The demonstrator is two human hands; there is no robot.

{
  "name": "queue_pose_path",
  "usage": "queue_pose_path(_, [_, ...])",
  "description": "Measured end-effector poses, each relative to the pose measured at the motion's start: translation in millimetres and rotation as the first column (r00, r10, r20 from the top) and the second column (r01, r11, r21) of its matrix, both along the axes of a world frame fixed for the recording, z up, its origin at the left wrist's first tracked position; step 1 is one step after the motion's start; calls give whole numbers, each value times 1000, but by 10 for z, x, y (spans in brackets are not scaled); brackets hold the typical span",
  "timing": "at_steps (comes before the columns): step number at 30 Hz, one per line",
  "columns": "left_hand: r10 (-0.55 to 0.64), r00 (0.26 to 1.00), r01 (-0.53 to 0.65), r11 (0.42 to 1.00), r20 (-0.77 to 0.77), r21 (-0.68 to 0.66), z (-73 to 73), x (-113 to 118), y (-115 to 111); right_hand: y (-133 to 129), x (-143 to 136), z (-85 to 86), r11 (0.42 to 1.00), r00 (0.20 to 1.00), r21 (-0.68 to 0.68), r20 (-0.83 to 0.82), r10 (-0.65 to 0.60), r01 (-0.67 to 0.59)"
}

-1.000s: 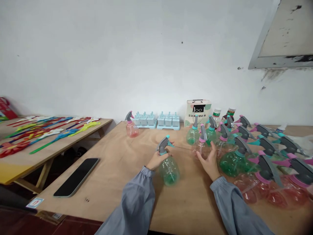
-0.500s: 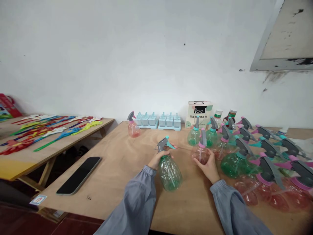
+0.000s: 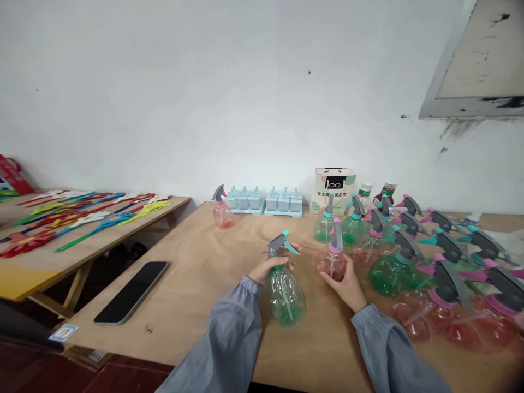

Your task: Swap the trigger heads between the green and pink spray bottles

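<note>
A black rectangular phone lies lower left on the brown wooden surface; green and pink plastic spray bottles crowd the right. Below centre, my left hand grips a clear green plastic spray bottle, thin tube inside; my right hand clasps a round pink plastic spray bottle.

The left hand gripped a translucent green plastic spray bottle around its neck; the right hand clasped a rounded, translucent pink plastic spray bottle. A flat black phone lay on the brown wooden tabletop.
</note>
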State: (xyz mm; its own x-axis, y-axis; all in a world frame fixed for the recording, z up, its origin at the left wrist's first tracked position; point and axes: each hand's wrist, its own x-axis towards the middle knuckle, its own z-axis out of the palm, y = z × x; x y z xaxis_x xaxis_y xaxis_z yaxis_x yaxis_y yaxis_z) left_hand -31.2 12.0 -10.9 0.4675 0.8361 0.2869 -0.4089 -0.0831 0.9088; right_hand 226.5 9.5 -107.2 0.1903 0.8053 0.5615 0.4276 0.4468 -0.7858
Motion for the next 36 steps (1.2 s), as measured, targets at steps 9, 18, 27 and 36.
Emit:
queue_pose_path(9, [150, 987, -148, 988, 61, -34, -6, 74, -56, -21, 19, 42, 1000, 1000, -30, 29, 8, -7])
queue_pose_path(18, [60, 997, -62, 997, 55, 38, 45, 125, -92, -21, 30, 45, 999, 999, -15, 36, 38, -37])
queue_pose_path(27, [120, 989, -116, 992, 90, -44, -1, 83, -69, -30, 34, 57, 997, 998, -53, 16, 60, -59])
queue_pose_path(36, [6, 994, -5, 1000, 106, -10, 54, 136, -93, -26, 34, 60, 999, 999, -37, 32, 41, -40])
